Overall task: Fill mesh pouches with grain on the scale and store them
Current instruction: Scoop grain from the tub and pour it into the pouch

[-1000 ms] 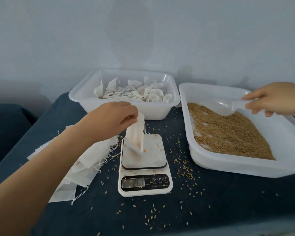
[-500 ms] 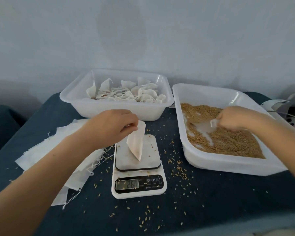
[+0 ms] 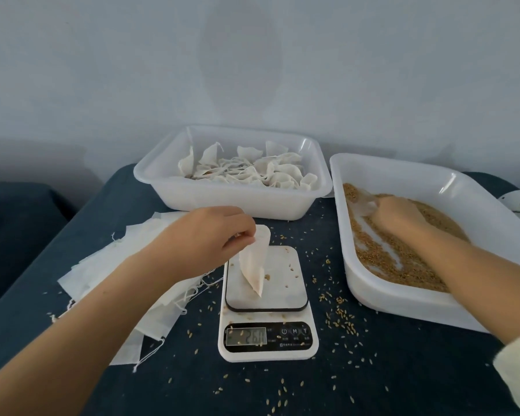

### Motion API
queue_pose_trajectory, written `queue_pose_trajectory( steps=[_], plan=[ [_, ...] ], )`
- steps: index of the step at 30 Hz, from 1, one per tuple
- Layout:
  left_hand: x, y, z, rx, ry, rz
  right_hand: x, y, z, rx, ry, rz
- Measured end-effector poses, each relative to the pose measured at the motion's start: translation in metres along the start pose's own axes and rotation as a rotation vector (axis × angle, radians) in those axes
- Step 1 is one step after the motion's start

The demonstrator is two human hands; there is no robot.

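Scooping grain (image 3: 403,259) — right hand (image 3: 397,214) hides the scoop.

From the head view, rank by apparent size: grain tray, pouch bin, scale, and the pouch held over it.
1. grain tray, though it lies nearer the camera than the bin, so this rank is unsure
2. pouch bin
3. scale
4. pouch, pinched by the left hand

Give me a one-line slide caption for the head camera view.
Left hand holds a pouch on the scale while right hand scoops grain from the tray.
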State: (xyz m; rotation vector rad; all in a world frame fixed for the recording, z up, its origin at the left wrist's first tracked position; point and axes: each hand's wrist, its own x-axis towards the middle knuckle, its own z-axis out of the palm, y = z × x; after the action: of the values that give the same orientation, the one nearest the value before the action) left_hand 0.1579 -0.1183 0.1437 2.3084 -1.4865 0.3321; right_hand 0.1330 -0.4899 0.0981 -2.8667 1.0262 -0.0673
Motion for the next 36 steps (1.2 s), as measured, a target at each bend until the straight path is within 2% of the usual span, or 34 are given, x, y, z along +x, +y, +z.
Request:
queue_pose_trajectory(
  steps=[6,14,18,23,29,36],
  plan=[
    [0.001,0.001,0.002,-0.008,0.016,0.007,0.001,0.006,0.009,0.057,0.015,-0.042],
    [0.001,0.003,0.002,-0.032,0.039,0.013,-0.002,0.001,0.014,0.237,-0.08,-0.013],
    [-0.001,0.001,0.0,-0.036,0.031,0.017,-0.011,0.009,-0.001,0.266,-0.101,-0.118],
    [0.0,0.0,-0.005,-0.066,0.005,0.01,-0.035,0.036,-0.028,0.162,-0.077,-0.206],
    [0.002,-0.001,-0.023,-0.059,-0.046,0.02,-0.069,0.061,-0.079,0.238,-0.033,-0.326],
    [0.014,-0.018,-0.046,0.024,-0.17,0.103,-0.112,0.048,-0.108,0.436,-0.244,-0.549]
  ],
)
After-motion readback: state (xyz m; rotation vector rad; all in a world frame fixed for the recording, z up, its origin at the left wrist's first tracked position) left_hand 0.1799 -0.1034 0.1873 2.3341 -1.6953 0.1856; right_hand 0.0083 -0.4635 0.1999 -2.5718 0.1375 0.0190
